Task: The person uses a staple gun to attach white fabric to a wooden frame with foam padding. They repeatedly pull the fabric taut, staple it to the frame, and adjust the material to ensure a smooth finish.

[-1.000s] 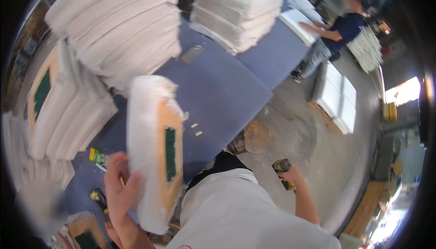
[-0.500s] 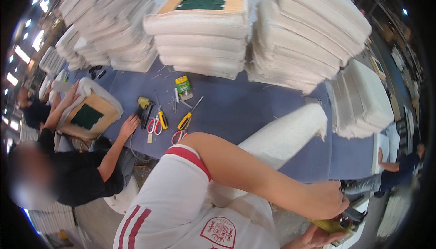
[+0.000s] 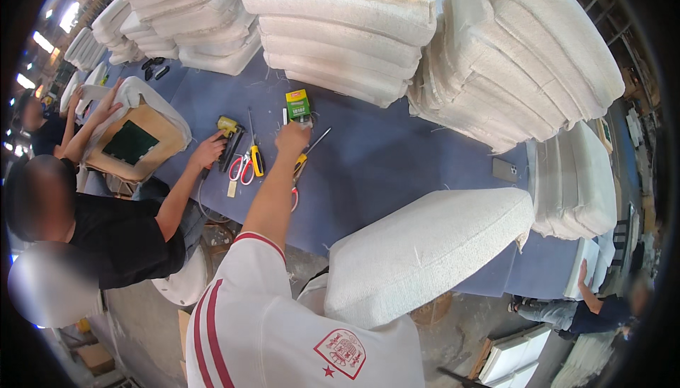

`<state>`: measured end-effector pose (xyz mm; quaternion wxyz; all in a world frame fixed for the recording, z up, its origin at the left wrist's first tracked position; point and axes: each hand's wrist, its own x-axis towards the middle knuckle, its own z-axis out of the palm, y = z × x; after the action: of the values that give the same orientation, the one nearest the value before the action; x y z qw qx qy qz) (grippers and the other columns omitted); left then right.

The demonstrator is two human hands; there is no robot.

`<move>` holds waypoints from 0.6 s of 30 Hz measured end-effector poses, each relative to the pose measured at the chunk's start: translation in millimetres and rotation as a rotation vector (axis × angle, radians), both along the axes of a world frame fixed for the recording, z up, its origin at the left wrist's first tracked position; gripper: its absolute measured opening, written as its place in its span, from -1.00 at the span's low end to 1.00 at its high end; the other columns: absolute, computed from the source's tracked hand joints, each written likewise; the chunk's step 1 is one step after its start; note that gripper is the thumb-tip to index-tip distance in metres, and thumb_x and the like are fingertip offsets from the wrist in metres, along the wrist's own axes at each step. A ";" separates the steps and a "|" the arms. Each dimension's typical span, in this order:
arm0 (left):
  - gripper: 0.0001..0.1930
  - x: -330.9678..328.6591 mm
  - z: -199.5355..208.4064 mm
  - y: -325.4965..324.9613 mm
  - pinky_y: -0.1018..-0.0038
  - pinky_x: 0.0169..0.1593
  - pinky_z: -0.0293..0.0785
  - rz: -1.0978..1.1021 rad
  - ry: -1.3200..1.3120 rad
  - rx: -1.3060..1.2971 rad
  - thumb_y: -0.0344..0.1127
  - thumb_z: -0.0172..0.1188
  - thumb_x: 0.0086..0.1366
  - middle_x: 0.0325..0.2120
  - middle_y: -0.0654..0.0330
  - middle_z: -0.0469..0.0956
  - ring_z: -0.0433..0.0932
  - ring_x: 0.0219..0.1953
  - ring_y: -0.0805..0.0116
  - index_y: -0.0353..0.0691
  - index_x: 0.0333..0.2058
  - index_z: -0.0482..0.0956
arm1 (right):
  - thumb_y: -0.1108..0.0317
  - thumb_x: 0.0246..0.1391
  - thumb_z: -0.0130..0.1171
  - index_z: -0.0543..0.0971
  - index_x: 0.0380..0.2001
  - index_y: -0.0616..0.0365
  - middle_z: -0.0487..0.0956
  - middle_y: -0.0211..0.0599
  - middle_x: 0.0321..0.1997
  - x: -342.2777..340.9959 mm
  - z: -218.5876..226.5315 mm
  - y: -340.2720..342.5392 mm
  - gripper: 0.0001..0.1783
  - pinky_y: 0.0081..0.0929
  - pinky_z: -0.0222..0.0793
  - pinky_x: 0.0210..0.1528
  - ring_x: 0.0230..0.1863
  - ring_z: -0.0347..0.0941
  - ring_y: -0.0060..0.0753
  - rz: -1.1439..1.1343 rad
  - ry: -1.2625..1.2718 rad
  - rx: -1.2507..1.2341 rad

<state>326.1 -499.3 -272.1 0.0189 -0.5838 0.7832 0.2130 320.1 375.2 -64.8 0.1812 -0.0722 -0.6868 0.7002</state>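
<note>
Leaning over the blue table (image 3: 397, 154), the person in the white shirt has a long white cushion (image 3: 425, 246) wedged against the body on the right. That is the biggest risk I can see. It hangs off the table's near edge, and a further stretch forward could let it slide to the floor. Its long axis runs from the person's chest up and right, with the blunt end pointing at the cushion stack (image 3: 517, 55) on the right.

A co-worker's hand (image 3: 209, 151) rests at a yellow staple gun (image 3: 228, 127), just beside the reaching arm, so the two could knock into each other. Red-handled scissors (image 3: 241, 165) and a screwdriver (image 3: 312, 149) lie on either side of that arm, where a careless sweep of it could catch a blade or tip.

The small green box (image 3: 297, 103) lies on the table below the middle stack, near its front edge. Its long axis points away from the person toward that stack, a little off straight. A push from below could shove it under the cushions or tip out whatever it contains.

The left hand (image 3: 292, 137) is stretched out with its fingertips at the box's near end. I cannot tell whether they have closed on anything or are only touching it. The right hand is out of sight.
</note>
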 end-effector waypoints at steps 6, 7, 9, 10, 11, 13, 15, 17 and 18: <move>-0.33 23.0 -85.5 -19.1 0.00 0.34 0.70 0.194 -0.081 0.152 0.23 0.40 0.41 0.28 -0.03 0.77 0.74 0.34 -0.11 -0.20 0.24 0.80 | 0.08 0.30 0.51 0.65 0.30 0.11 0.74 -0.21 0.10 -7.0 -49.0 -14.4 -0.40 -0.05 0.67 0.09 0.01 0.71 -0.10 0.037 -0.522 0.445; -0.33 21.4 -85.0 -19.4 0.00 0.35 0.69 0.212 -0.059 0.148 0.22 0.40 0.39 0.28 -0.03 0.77 0.74 0.34 -0.12 -0.20 0.24 0.80 | 0.10 0.30 0.51 0.64 0.30 0.11 0.73 -0.21 0.10 4.7 -60.1 -6.9 -0.40 -0.06 0.66 0.10 0.01 0.70 -0.11 0.046 -0.600 0.502; -0.32 21.7 -73.2 -20.6 0.01 0.35 0.69 0.245 -0.061 0.160 0.20 0.41 0.36 0.27 -0.03 0.78 0.74 0.33 -0.12 -0.20 0.25 0.80 | 0.14 0.29 0.52 0.63 0.30 0.11 0.72 -0.22 0.09 37.2 -85.7 8.8 -0.41 -0.08 0.64 0.10 0.00 0.68 -0.14 0.080 -0.803 0.624; -0.32 21.4 -62.6 -17.9 0.01 0.36 0.69 0.254 -0.080 0.162 0.20 0.42 0.34 0.27 -0.03 0.78 0.74 0.33 -0.13 -0.20 0.25 0.80 | 0.17 0.29 0.52 0.63 0.30 0.11 0.71 -0.22 0.08 55.0 -94.4 18.9 -0.41 -0.10 0.63 0.10 0.00 0.68 -0.15 0.093 -0.897 0.665; -0.34 22.7 -47.2 -14.5 -0.01 0.32 0.70 0.193 -0.067 0.158 0.19 0.43 0.34 0.24 -0.05 0.79 0.76 0.30 -0.14 -0.20 0.21 0.80 | 0.19 0.29 0.52 0.62 0.30 0.11 0.71 -0.22 0.08 76.6 -101.1 27.7 -0.42 -0.11 0.62 0.11 0.00 0.67 -0.17 0.103 -0.993 0.698; -0.43 18.5 -1.8 0.5 -0.01 0.24 0.72 0.004 0.007 0.095 0.14 0.43 0.37 0.12 -0.09 0.83 0.81 0.19 -0.13 -0.23 0.11 0.79 | 0.23 0.28 0.53 0.61 0.30 0.12 0.69 -0.23 0.06 116.8 -103.8 44.6 -0.42 -0.13 0.60 0.11 0.00 0.65 -0.19 0.077 -1.136 0.722; -0.57 -7.7 60.2 39.2 0.09 0.12 0.74 -0.177 0.278 0.061 0.00 0.42 0.47 -0.08 -0.05 0.86 0.86 0.00 0.00 -0.30 -0.02 0.75 | 0.28 0.28 0.54 0.60 0.30 0.12 0.68 -0.24 0.05 146.6 -92.8 53.7 -0.42 -0.16 0.58 0.12 0.00 0.64 -0.22 -0.043 -1.080 0.637; -0.72 -43.3 136.8 97.0 0.30 -0.02 0.71 -0.340 0.669 0.123 -0.19 0.42 0.54 -0.27 0.06 0.84 0.84 -0.19 0.24 -0.35 -0.10 0.71 | 0.40 0.17 0.53 0.63 0.22 0.14 0.67 -0.29 -0.03 152.8 -72.4 49.3 -0.46 -0.21 0.56 0.01 -0.09 0.63 -0.26 -0.213 -0.761 0.404; -0.78 -62.3 175.9 132.9 0.42 -0.08 0.68 -0.456 0.917 0.165 -0.28 0.42 0.56 -0.34 0.13 0.81 0.80 -0.27 0.37 -0.37 -0.11 0.71 | 0.50 0.07 0.53 0.67 0.13 0.16 0.67 -0.33 -0.11 148.5 -60.5 40.1 -0.49 -0.24 0.55 -0.10 -0.17 0.63 -0.29 -0.243 -0.566 0.267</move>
<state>263.8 -366.5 -96.3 -0.2343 -0.2417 0.7988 0.4986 468.6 415.3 -125.3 0.0733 -0.3206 -0.7820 0.5295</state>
